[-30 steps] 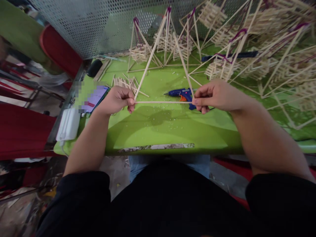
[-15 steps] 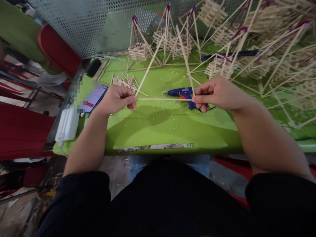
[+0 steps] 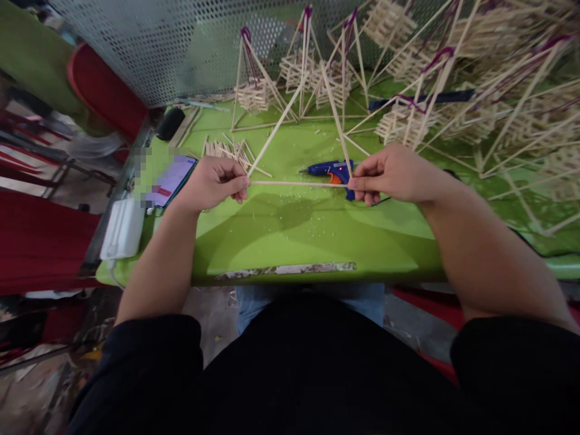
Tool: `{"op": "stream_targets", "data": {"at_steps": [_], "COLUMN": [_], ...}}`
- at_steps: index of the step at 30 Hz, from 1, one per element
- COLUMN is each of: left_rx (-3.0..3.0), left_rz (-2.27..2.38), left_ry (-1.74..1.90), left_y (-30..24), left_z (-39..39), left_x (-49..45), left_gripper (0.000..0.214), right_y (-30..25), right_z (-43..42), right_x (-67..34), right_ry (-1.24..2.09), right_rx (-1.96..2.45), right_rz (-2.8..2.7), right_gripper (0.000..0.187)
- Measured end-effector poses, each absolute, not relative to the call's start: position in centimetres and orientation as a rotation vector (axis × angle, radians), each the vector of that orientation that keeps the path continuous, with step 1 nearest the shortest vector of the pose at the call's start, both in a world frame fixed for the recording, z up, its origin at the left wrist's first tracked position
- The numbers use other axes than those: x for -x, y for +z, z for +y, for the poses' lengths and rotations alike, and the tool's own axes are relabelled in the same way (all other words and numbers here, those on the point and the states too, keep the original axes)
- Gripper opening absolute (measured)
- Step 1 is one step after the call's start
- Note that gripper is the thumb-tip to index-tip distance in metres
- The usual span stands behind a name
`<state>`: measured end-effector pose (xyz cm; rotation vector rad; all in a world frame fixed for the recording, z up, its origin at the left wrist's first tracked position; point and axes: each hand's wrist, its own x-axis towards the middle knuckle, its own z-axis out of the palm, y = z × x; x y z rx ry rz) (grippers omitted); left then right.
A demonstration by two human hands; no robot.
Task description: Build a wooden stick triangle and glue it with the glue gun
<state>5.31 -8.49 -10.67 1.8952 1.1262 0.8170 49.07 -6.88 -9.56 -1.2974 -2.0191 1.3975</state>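
Note:
Between my hands a three-stick wooden frame [image 3: 299, 183] is held above the green table, one stick running level and two slanting up and away from its ends. My left hand [image 3: 223, 180] pinches the left corner, thumb against fingers. The right corner sits in the closed fingertips of my right hand [image 3: 383, 175]. Beneath and behind the level stick lies a blue glue gun [image 3: 324, 168] with an orange trigger, its nozzle toward the left. Loose short sticks [image 3: 226, 151] lie in a pile beyond my left hand.
Stick structures with purple bands [image 3: 254, 93] crowd the back and right of the table [image 3: 281, 241]. A phone [image 3: 174, 178] and a white power bank [image 3: 122, 229] with a cable lie at the left. Behind stands a perforated metal panel [image 3: 158, 48].
My right hand has shifted slightly left and the far ends of the slanting sticks have come a little lower and nearer together. My left hand has barely moved; both keep their pinch.

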Motion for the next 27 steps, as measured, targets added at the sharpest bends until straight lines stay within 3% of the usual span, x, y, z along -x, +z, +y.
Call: {"op": "stream_targets", "data": {"at_steps": [27], "left_rx": [-1.893], "left_rz": [1.132], "left_ry": [0.957], "left_y": [-10.6], "left_z": [-8.6], "left_x": [-5.5], "left_gripper": [0.025], "right_y": [-9.0], "right_z": [-8.4], "right_x": [-47.6], "right_ry": [0.991], "right_rx": [1.164], "right_rz": [-1.684], "right_gripper": [0.047]}}
